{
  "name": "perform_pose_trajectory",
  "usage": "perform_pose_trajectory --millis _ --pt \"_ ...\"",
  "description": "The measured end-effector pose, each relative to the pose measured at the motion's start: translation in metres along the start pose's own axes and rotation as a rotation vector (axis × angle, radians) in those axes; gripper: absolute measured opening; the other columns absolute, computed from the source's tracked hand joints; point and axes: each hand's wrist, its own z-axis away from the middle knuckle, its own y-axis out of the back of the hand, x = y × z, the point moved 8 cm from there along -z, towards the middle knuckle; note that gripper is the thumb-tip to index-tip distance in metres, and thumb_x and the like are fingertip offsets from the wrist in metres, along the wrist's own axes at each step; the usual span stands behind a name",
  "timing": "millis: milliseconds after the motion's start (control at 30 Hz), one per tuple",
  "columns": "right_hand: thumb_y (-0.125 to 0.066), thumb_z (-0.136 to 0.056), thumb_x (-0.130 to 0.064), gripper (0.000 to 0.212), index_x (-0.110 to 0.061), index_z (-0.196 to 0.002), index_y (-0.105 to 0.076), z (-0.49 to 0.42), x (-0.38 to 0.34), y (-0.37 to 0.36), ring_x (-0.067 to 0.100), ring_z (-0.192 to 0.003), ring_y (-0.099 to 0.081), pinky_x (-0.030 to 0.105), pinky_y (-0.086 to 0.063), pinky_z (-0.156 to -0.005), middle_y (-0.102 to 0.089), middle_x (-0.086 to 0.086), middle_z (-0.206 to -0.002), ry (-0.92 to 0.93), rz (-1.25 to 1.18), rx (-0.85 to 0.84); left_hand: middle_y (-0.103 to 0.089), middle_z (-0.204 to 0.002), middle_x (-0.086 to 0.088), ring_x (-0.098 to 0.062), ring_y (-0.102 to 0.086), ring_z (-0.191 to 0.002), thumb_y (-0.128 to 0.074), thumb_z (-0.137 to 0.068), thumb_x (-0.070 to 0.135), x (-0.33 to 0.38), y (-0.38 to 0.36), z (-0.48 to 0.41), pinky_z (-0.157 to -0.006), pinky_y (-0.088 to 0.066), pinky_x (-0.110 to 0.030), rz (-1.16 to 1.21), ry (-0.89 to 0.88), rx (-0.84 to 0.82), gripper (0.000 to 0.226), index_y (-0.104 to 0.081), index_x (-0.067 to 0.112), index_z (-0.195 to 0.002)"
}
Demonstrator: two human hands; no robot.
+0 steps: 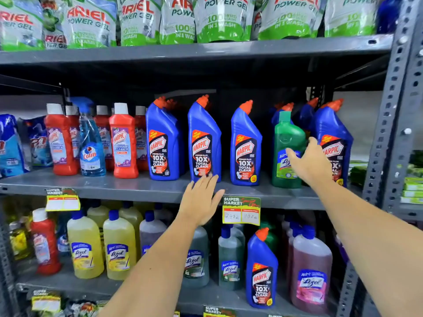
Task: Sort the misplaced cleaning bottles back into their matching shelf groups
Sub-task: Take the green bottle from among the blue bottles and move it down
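A green Lizol bottle (287, 138) stands among blue Harpic bottles (204, 138) on the middle shelf (137, 188). My right hand (307, 161) is spread against the green bottle's right side, fingers apart, not closed round it. My left hand (201, 200) hovers open at the shelf edge below a blue Harpic bottle. A blue Colin spray bottle (91, 147) stands among red Harpic bottles (123, 143) at the left. On the lower shelf a blue Harpic bottle (262, 271) and a red Harpic bottle (44, 243) stand among yellow, green and pink Lizol bottles (119, 245).
Ariel Power Gel pouches (219, 21) fill the top shelf. Blue detergent pouches (11, 147) lie at the far left of the middle shelf. Price tags (241, 211) hang from the shelf edge. A grey perforated steel upright (389, 124) borders the shelves on the right.
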Motion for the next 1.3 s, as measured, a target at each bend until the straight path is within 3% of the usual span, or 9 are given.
perform_pose_trajectory --millis 133,300,433,667,800,1000,1067,1200,1300 --pt "-0.076 -0.073 -0.059 0.09 -0.003 -0.133 -0.04 -0.011 0.011 -0.016 0.042 -0.118 -0.057 0.048 -0.046 -0.095 -0.059 0.023 -0.128 -0.123 -0.127 -0.076 -0.051 -0.142 0.0 -0.018 -0.042 -0.131 -0.027 -0.104 0.039 0.001 -0.009 0.005 -0.109 -0.027 -0.037 -0.134 -0.028 0.02 0.045 -0.044 0.018 -0.14" --pt "-0.089 -0.063 -0.044 0.095 -0.011 -0.136 -0.037 -0.017 0.028 -0.039 0.038 -0.112 -0.06 0.048 -0.05 -0.093 -0.06 0.018 -0.128 -0.138 -0.214 -0.127 -0.052 -0.141 0.001 -0.018 -0.043 -0.129 -0.029 -0.104 0.036 0.001 -0.009 0.005 -0.108 -0.028 -0.038 -0.156 -0.033 0.05 0.042 -0.045 0.019 -0.139" --pt "-0.089 -0.065 -0.04 0.095 -0.015 -0.139 -0.036 -0.017 0.033 -0.044 0.028 -0.088 -0.058 0.032 -0.044 -0.073 -0.061 0.013 -0.127 -0.125 -0.277 -0.1 -0.055 -0.136 0.0 -0.02 -0.047 -0.125 -0.032 -0.104 0.034 0.005 -0.008 0.008 -0.106 -0.03 -0.038 -0.142 -0.041 0.077 0.04 -0.048 0.017 -0.136" --pt "-0.087 -0.056 -0.049 0.097 -0.021 -0.136 -0.041 0.001 0.035 -0.021 0.022 -0.114 -0.062 0.036 -0.051 -0.092 -0.062 0.0 -0.129 0.023 -0.495 0.012 -0.056 -0.137 -0.006 -0.024 -0.048 -0.125 -0.036 -0.104 0.032 0.004 -0.008 0.009 -0.106 -0.03 -0.039 -0.123 -0.035 0.097 0.04 -0.05 0.013 -0.135" --pt "-0.088 -0.06 -0.04 0.079 -0.033 -0.127 -0.047 0.04 0.032 0.016 0.015 -0.116 -0.064 0.04 -0.051 -0.102 -0.064 -0.002 -0.128 0.147 -0.742 0.065 -0.06 -0.13 -0.008 -0.028 -0.05 -0.122 -0.044 -0.101 0.027 0.007 -0.009 0.016 -0.105 -0.032 -0.042 -0.07 -0.067 0.186 0.036 -0.055 0.01 -0.131" --pt "-0.087 -0.057 -0.026 0.07 -0.038 -0.116 -0.051 0.156 0.057 0.02 0.0 -0.098 -0.069 0.014 -0.053 -0.082 -0.07 -0.016 -0.109 0.081 -0.789 -0.098 -0.023 -0.16 -0.01 -0.026 -0.013 -0.148 -0.039 -0.1 0.031 -0.011 -0.042 0.068 -0.118 -0.007 -0.055 -0.035 -0.112 0.251 0.053 -0.03 0.016 -0.15" --pt "-0.085 -0.053 -0.023 0.069 -0.037 -0.111 -0.053 0.199 0.064 -0.009 -0.006 -0.091 -0.068 0.009 -0.052 -0.077 -0.07 -0.022 -0.103 0.021 -0.785 -0.164 -0.019 -0.161 -0.011 -0.025 -0.01 -0.148 -0.039 -0.099 0.031 -0.019 -0.069 0.098 -0.117 -0.007 -0.058 -0.004 -0.084 0.199 0.053 -0.031 0.016 -0.149" --pt "-0.091 -0.055 -0.009 0.085 -0.02 -0.128 -0.05 0.277 0.085 -0.101 -0.006 -0.088 -0.069 0.005 -0.049 -0.073 -0.072 -0.022 -0.106 -0.168 -0.743 -0.279 -0.025 -0.159 -0.01 -0.026 -0.016 -0.147 -0.031 -0.099 0.033 -0.04 -0.152 0.171 -0.115 -0.018 -0.056 0.037 -0.018 -0.084 0.049 -0.042 0.016 -0.145" --pt "-0.094 -0.058 -0.015 0.085 -0.038 -0.126 -0.048 0.319 0.093 -0.168 0.004 -0.094 -0.071 0.015 -0.053 -0.08 -0.074 -0.014 -0.105 -0.269 -0.659 -0.33 -0.035 -0.154 -0.008 -0.026 -0.031 -0.141 -0.037 -0.094 0.035 -0.045 -0.212 0.217 -0.106 -0.039 -0.053 -0.009 -0.109 -0.33 0.05 -0.05 0.019 -0.139"
